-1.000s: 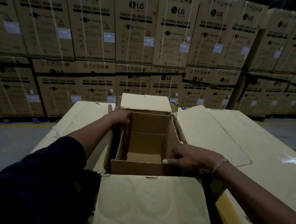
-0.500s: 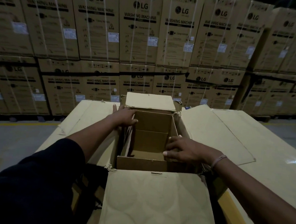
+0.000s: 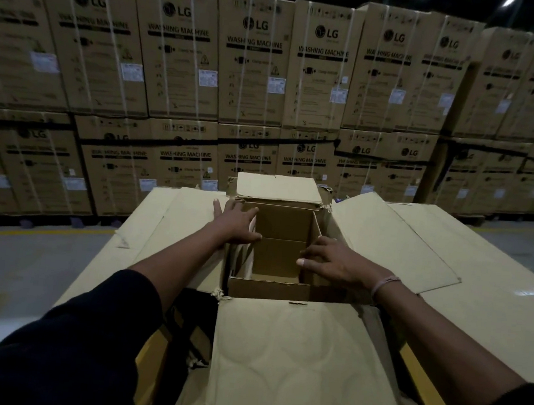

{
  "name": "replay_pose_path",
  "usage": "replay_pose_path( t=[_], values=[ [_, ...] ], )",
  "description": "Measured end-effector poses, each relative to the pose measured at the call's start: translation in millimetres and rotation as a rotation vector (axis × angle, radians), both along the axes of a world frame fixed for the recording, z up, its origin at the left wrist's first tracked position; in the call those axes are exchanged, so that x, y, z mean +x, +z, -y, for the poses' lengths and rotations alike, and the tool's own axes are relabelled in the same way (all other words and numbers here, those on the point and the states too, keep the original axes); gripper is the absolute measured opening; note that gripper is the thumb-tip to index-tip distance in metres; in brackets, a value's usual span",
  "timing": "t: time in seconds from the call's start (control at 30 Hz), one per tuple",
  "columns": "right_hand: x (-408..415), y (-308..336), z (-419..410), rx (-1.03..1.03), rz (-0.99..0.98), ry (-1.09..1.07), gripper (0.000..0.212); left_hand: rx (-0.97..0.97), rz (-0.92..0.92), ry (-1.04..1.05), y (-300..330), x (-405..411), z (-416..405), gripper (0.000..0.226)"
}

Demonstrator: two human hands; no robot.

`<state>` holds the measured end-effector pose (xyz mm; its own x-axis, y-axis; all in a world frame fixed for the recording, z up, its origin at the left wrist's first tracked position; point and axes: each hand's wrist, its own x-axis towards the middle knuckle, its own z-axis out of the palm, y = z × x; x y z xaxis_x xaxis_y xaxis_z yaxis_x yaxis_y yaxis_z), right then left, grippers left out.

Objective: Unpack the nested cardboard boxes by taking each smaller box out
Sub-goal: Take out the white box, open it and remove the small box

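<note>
A large outer cardboard box point(image 3: 302, 359) stands in front of me with its four flaps spread open. Nested inside it is a smaller open box point(image 3: 267, 290), empty as far as I can see into it. My left hand point(image 3: 234, 223) lies over the smaller box's left wall, thumb on the inner side and fingers on the outer side. On the right wall, my right hand point(image 3: 335, 262) holds the same way, its thumb tip inside. A thin band circles the right wrist. The smaller box's lower part is hidden within the outer box.
The outer box rests on a wide, flat cardboard-covered surface point(image 3: 495, 289). A wall of stacked, strapped LG washing machine cartons point(image 3: 252, 70) fills the background. Grey floor with a yellow line point(image 3: 28, 231) lies to the left.
My right hand slid from the smaller box's near right corner farther along its right wall. My left hand shifted slightly inward over the left wall. The two side walls look closer together.
</note>
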<state>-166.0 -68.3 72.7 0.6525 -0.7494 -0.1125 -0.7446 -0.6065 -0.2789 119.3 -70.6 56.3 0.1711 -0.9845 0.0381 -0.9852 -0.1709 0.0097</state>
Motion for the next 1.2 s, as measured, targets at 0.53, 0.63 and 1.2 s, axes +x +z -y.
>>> replay_pose_path(
  t=[0.53,0.63,1.2],
  values=[
    [-12.3,-5.4,-7.4,-0.031,-0.071,-0.014,0.077,0.015,0.006,0.058,1.0,11.8,-6.2,0.067],
    [-13.8,-5.1,-4.0,-0.047,-0.067,-0.014,0.078,0.019,0.015,0.053,0.6,12.8,-4.3,0.070],
    [-1.4,-4.6,9.9,-0.040,0.061,-0.049,0.084,-0.017,-0.033,0.012,3.0,11.2,-6.2,0.076]
  ],
)
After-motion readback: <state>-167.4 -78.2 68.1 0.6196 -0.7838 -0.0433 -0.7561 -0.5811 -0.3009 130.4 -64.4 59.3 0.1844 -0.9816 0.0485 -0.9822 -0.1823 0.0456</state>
